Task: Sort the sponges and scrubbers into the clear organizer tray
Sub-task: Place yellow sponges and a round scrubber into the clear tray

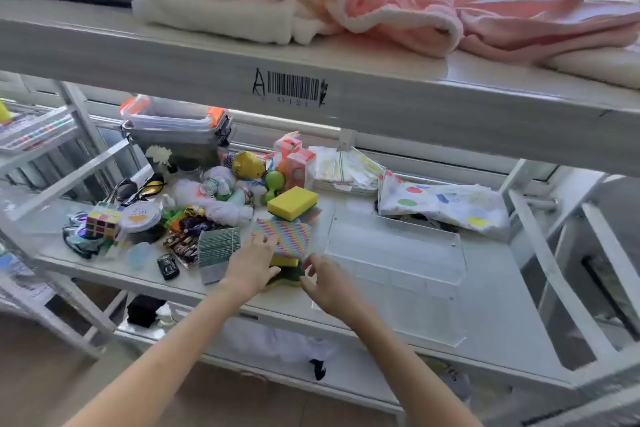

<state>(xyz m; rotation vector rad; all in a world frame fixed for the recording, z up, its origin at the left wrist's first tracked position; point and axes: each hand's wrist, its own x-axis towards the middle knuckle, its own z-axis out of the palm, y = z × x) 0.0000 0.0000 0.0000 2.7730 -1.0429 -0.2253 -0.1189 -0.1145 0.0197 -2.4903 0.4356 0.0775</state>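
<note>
Sponges are stacked on the shelf, just left of the empty clear organizer tray. The pile is reached by the left hand and right hand, fingers loosely spread, nothing held. A grasp comes next.

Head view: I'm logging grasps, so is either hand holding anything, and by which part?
Left hand rests on the near edge of the rainbow-striped scrubber; a closed grip cannot be told. Right hand hovers open, holding nothing.
</note>
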